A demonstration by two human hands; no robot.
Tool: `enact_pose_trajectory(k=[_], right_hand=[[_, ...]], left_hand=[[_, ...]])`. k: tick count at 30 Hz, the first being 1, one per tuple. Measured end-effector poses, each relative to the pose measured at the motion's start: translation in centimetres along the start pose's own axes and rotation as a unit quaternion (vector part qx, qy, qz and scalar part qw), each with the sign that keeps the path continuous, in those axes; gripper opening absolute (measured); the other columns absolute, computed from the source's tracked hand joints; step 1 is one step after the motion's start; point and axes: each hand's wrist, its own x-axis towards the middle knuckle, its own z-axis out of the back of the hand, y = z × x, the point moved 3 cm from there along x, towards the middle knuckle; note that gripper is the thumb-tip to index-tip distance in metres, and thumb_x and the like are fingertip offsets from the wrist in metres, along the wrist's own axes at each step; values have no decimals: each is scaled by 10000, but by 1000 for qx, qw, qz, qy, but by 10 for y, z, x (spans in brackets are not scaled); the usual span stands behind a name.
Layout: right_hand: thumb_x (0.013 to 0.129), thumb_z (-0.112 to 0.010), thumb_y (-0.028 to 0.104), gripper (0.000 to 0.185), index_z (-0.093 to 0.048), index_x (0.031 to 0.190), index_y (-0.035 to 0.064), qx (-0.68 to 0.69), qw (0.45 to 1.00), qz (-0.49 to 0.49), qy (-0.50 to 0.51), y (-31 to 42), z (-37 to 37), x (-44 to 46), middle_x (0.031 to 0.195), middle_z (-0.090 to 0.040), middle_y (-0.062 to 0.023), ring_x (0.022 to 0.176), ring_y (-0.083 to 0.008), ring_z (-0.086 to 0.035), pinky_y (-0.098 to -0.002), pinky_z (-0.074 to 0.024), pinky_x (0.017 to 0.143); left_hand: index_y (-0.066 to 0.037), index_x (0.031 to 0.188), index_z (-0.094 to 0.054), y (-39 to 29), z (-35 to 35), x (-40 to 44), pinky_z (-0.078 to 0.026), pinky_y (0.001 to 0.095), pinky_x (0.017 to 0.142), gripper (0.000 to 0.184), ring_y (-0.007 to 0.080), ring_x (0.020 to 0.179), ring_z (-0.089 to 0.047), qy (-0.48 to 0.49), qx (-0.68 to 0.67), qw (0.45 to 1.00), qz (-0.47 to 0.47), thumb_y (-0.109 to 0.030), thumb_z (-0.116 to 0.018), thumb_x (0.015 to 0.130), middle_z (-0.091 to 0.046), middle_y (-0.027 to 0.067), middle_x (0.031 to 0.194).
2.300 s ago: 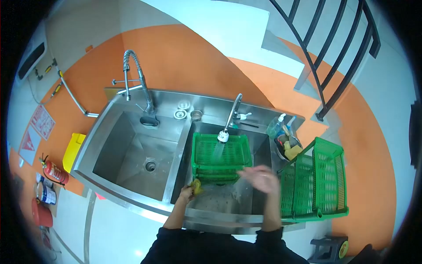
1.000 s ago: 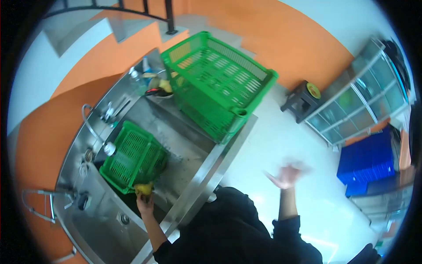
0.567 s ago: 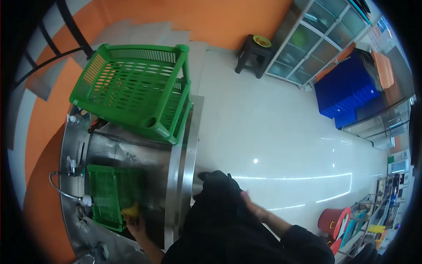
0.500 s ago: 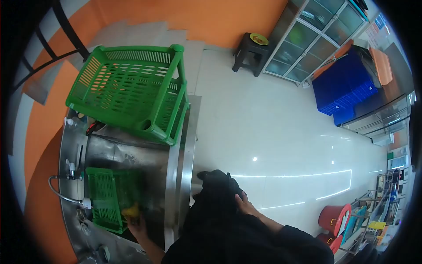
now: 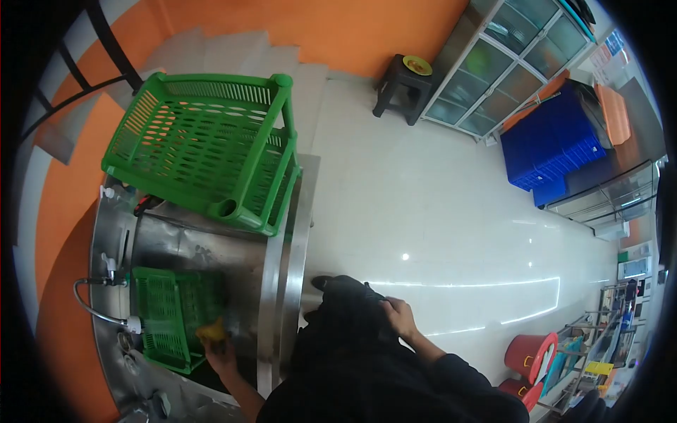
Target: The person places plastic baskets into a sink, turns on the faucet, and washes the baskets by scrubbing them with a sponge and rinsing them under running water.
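My left hand (image 5: 221, 354) is down in the metal sink, its fingers closed around a yellow sponge (image 5: 210, 331). The sponge is at the near side of a green plastic basket (image 5: 161, 321) with slotted walls, which lies tilted in the sink. Whether the sponge presses on the basket is too blurred to see. My right hand (image 5: 402, 319) is at my leg, fingers bent against the black clothing (image 5: 345, 317) and partly hidden.
A large green rack (image 5: 204, 141) stands on the sink's far end. A faucet (image 5: 106, 282) curves over the left rim. Beyond the floor are a dark stool (image 5: 403, 88) with a yellow plate, a glass-door cabinet (image 5: 493, 70), blue crates (image 5: 550, 141) and red buckets (image 5: 530, 354).
The sponge in my left hand has moved slightly up along the basket. My right hand has shifted up and to the right, its fingers more bent. The whole view has shifted slightly.
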Motion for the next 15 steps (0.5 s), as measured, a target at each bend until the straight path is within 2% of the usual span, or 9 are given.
enact_pose_trajectory(k=[3,4,5,6,8,9,10,12,15], right_hand=[[927,-350,366,541,-615,691,-43,369,919,136,-15,45,29,5,679,-597,-202,713,-272,-594,-365,-433,630],[933,-350,370,525,-613,716,-29,469,835,114,264,63,44,-9,698,-602,-184,736,-245,-591,-327,-434,640],[939,-350,375,509,-610,741,-16,525,672,84,516,81,60,-35,717,-606,-165,759,-218,-588,-289,-435,650],[936,-342,431,531,-581,790,-20,536,639,-36,551,89,72,-52,688,-601,-147,662,-185,-583,-248,-436,584],[948,-333,406,507,-556,787,-20,310,790,-115,516,57,66,-43,686,-608,-115,559,-169,-561,-236,-431,528],[928,-426,317,366,-548,786,2,255,910,-24,325,18,41,-33,686,-615,-122,479,-219,-540,-289,-451,505],[928,-426,317,366,-548,786,2,253,910,-23,326,8,28,-28,686,-615,-122,479,-219,-540,-289,-451,505],[856,-553,219,188,-524,866,33,-99,994,31,29,-3,29,-13,661,-594,-149,524,-264,-560,-340,-481,555],[829,-582,191,189,-498,929,55,-54,974,212,61,3,23,5,721,-605,-146,641,-306,-586,-379,-485,636]], left_hand=[[-236,1328,-329,0,2,3,-424,410,773,574,363,1097,-438,-9,-18,1000,1,-280,-576,812,-321,83,1312],[-247,1331,-325,-1,4,3,-424,402,759,577,364,1096,-443,-9,-20,1000,4,-286,-575,812,-319,81,1314],[-247,1331,-325,-1,3,2,-424,402,759,577,364,1096,-443,-7,-18,1000,4,-286,-575,812,-319,81,1314],[-233,1329,-329,-2,2,2,-430,408,779,583,361,1107,-437,11,-13,1000,-1,-276,-582,806,-319,84,1315],[-219,1328,-333,0,6,10,-435,415,799,588,359,1118,-430,30,-10,999,-6,-266,-590,801,-319,87,1315],[-194,1320,-343,4,15,21,-432,426,837,586,342,1128,-424,37,-16,999,-20,-250,-596,795,-324,92,1311],[-169,1313,-353,5,20,27,-429,437,874,583,325,1138,-418,44,-23,998,-35,-234,-602,790,-329,97,1306],[-144,1302,-363,5,23,25,-417,443,906,575,304,1143,-413,74,-21,996,-41,-222,-605,786,-337,103,1299],[-114,1286,-377,5,18,11,-403,444,937,561,272,1147,-409,80,-22,996,-44,-209,-607,782,-354,107,1284]])
